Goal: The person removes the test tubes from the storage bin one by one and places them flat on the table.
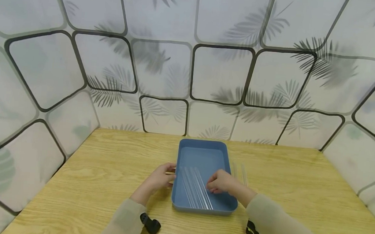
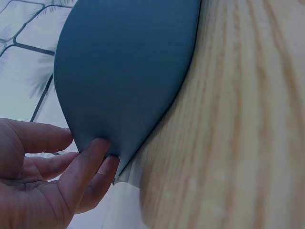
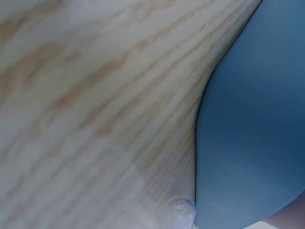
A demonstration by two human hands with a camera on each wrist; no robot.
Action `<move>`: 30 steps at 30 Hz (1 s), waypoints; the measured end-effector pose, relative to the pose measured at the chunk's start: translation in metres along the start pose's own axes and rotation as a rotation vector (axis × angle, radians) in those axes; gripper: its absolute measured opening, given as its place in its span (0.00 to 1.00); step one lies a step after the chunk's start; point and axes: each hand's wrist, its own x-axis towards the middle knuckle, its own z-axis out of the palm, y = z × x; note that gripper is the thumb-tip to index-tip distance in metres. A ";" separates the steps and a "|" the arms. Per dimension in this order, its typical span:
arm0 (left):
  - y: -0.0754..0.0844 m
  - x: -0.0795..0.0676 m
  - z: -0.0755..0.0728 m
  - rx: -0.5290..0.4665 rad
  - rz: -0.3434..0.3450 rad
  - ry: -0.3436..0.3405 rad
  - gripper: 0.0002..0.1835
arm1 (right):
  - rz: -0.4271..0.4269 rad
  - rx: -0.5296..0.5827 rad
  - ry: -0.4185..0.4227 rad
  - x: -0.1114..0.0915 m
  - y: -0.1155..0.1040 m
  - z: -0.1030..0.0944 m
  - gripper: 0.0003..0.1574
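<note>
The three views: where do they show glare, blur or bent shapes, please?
Head: small glare on the table at the bottom edge, bright streaks on the clear tubes; left wrist: dim, the side of the tray looks bowed, table grain soft at right; right wrist: table grain blurred at left, tray bowed too.

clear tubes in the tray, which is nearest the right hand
The rightmost tube in the tray; the others lie left, farther from the right hand.
</note>
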 end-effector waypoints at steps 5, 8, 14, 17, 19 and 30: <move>-0.001 0.000 0.000 0.000 0.001 0.007 0.23 | -0.009 -0.006 0.004 0.000 -0.001 0.004 0.06; -0.001 0.000 0.000 -0.002 0.004 0.004 0.23 | -0.012 -0.004 0.004 0.000 -0.003 0.006 0.06; -0.001 -0.001 0.001 -0.008 0.017 -0.002 0.23 | 0.001 -0.014 0.005 0.000 -0.006 0.011 0.06; -0.001 -0.001 0.001 -0.005 0.015 -0.003 0.23 | 0.003 -0.016 0.009 0.002 -0.006 0.013 0.06; -0.001 -0.001 0.001 -0.007 0.015 -0.003 0.23 | -0.002 -0.022 0.014 0.002 -0.005 0.014 0.05; -0.001 0.000 0.001 -0.027 0.010 0.002 0.23 | -0.023 -0.055 0.034 0.003 -0.006 0.017 0.04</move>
